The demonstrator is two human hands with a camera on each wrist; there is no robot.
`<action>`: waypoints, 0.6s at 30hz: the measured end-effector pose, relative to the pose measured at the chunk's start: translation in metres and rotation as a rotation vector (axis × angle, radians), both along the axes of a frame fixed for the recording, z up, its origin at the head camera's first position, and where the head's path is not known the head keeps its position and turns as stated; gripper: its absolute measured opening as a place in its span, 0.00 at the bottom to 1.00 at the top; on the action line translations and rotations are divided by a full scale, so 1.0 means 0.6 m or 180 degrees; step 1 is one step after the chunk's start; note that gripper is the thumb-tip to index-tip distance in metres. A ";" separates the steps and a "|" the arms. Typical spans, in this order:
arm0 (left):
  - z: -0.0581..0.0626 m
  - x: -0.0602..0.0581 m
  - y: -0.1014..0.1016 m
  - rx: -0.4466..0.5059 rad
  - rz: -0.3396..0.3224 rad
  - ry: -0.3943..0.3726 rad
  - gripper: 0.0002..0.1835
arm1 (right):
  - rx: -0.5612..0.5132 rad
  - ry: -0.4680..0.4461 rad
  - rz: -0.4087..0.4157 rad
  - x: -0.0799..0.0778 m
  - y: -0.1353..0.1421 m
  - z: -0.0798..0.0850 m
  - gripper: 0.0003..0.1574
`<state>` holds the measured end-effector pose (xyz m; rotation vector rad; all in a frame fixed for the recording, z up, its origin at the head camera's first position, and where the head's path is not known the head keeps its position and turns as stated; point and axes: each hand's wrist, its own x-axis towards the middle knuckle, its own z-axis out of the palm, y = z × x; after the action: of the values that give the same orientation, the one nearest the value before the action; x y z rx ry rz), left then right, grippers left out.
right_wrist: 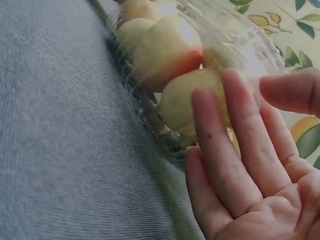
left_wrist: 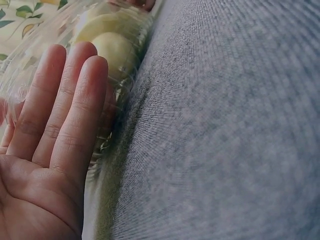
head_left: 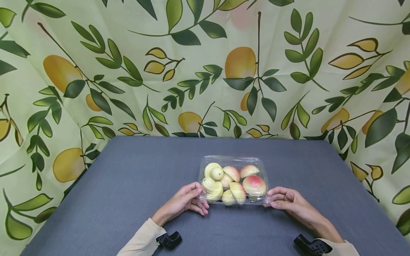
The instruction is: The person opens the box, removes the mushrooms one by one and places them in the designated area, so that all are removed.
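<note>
A clear plastic clamshell container [head_left: 234,160] sits on the table with its lid down. Several peaches [head_left: 254,185] show through it, pale yellow, some blushed red. At its near left corner, my left hand [head_left: 187,201] pinches the plastic between thumb and forefinger. The other left fingers [left_wrist: 85,110] stretch along the container's side in the left wrist view. My right hand [head_left: 289,203] pinches the near right corner. In the right wrist view, the right thumb [right_wrist: 292,92] is by the plastic edge, while the remaining fingers extend beside a pale peach [right_wrist: 187,102].
A blue-grey cloth covers the table [head_left: 144,167]. Behind it hangs a curtain [head_left: 205,96] printed with leaves and yellow fruit. Each wrist carries a black strapped device, the left one [head_left: 169,240] over a cream sleeve [head_left: 142,240].
</note>
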<state>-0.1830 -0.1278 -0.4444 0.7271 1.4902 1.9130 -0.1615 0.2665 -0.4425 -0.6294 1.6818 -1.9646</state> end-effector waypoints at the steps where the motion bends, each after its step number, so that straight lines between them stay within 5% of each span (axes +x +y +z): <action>1: 0.000 0.000 0.000 0.0001 0.0004 0.0000 0.13 | 0.0028 -0.0007 -0.0048 0.000 -0.001 0.000 0.20; 18: -0.003 0.001 0.001 -0.0012 0.0000 0.0050 0.13 | 0.0026 0.0042 -0.0154 0.000 -0.007 -0.007 0.19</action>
<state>-0.1821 -0.1270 -0.4460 0.7419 1.5029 1.9081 -0.1617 0.2620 -0.4465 -0.6056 1.7272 -1.9900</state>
